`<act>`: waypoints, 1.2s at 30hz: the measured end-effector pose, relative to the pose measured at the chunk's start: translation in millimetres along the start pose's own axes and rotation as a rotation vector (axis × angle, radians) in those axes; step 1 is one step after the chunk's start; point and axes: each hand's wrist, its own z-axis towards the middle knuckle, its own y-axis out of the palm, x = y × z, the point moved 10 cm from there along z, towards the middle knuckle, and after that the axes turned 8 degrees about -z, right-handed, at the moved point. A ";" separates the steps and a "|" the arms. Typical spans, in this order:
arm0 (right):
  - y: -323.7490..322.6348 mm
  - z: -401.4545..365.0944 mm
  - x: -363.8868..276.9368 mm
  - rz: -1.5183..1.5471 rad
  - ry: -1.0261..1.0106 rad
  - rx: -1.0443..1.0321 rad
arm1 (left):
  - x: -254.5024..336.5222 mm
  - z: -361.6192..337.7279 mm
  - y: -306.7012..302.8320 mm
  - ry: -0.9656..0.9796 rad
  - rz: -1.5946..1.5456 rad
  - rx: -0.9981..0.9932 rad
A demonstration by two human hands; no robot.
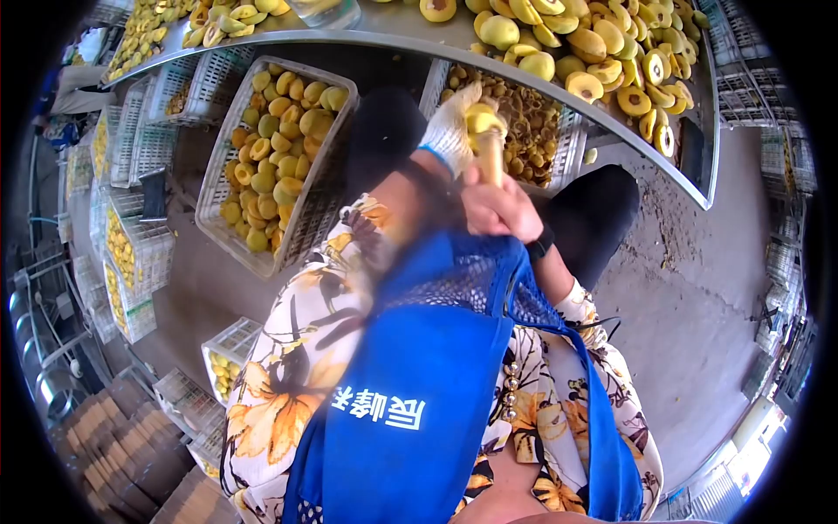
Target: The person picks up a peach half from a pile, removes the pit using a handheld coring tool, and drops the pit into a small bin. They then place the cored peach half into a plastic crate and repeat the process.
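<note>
Apron: your blue apron (419, 393) fills the near middle, with white lettering on it and a mesh top edge.
Sleeves: floral sleeves (288, 349) run out from either side of the apron toward the hands.
Right hand: your bare right hand (499, 208) sits just beyond the apron's top edge, with a black wristband (540, 244) on the wrist.
Right grip: clenched around the handle of a tool (491, 157), which points away from you.
Tool: pale yellowish handle; its far end meets the fruit, and the tip is hidden there.
Left hand: your left hand (449, 131), in a white glove, is just beyond and left of the right hand.
Left grip: closed on a yellow fruit (482, 118).
Fruit: held up in the gloved fingers, above the crates and on the near side of the counter's edge, touching the tool's end.
Left crate: a white mesh crate (323, 205) stands on the floor to the left, full of whole yellow fruit.
Right crate: a second crate (572, 148), under the counter behind your hands, holds small brownish-yellow pieces; you cannot tell what they are.
Counter: a curved metal counter (367, 37) spans the far side.
Halves: cut yellow fruit halves (602, 61) are piled on the counter's far right.
Far left: more stacked crates (131, 253) of yellow fruit stand well apart from you.
</note>
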 end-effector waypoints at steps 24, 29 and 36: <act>-31.0 19.6 -57.9 -1.040 -0.113 0.575 | 91.2 -72.4 -31.9 0.262 -0.240 -0.070; -26.1 40.9 -72.4 -1.132 -0.477 0.475 | 71.5 -72.1 -12.7 0.305 0.246 -0.089; -35.5 37.6 -47.3 -0.304 -0.046 0.281 | 65.8 -70.0 -11.0 0.213 0.361 -0.069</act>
